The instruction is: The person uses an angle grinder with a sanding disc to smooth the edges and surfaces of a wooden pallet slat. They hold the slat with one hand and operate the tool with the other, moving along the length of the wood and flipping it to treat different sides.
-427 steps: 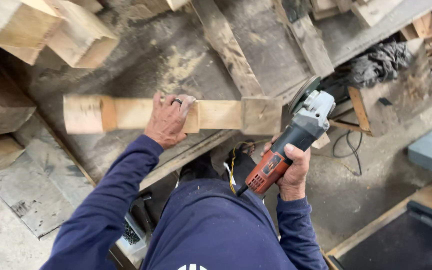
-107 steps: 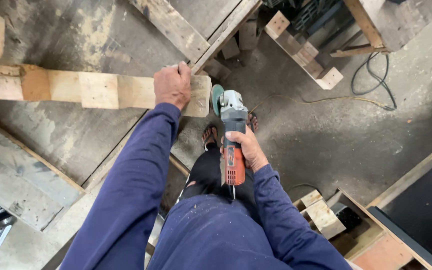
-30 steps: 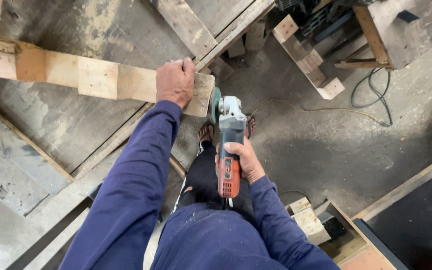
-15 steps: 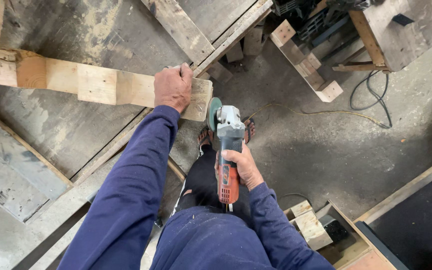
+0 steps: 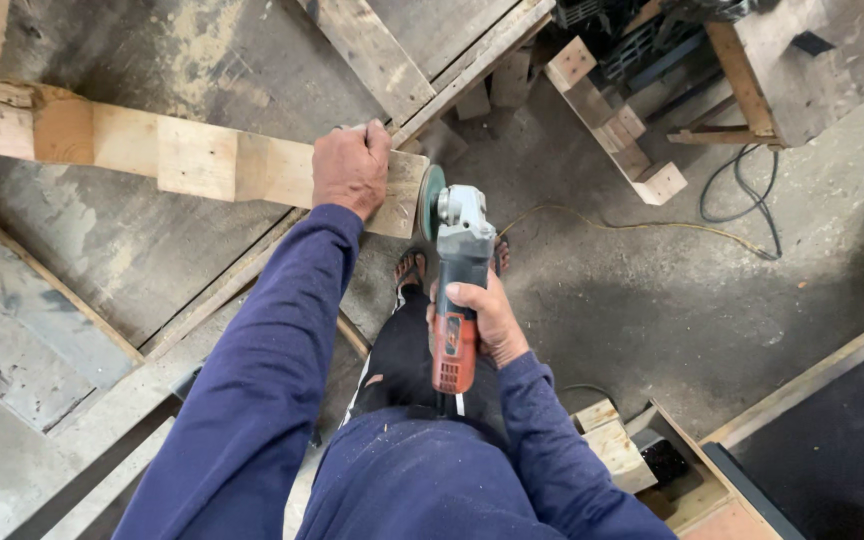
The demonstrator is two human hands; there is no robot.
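left hand point(image 5: 350, 170) – clamped flat on the wooden beam point(image 5: 192, 155), which lies across the tabletop point(image 5: 132, 250) | right hand point(image 5: 487, 318) – gripping the angle grinder point(image 5: 455, 275), disc at the beam's end | advice: keep disc square, press steadily, fingers back from the edge

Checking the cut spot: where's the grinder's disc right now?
In the head view, the disc sits at the right end of the wooden plank, just right of the left hand.
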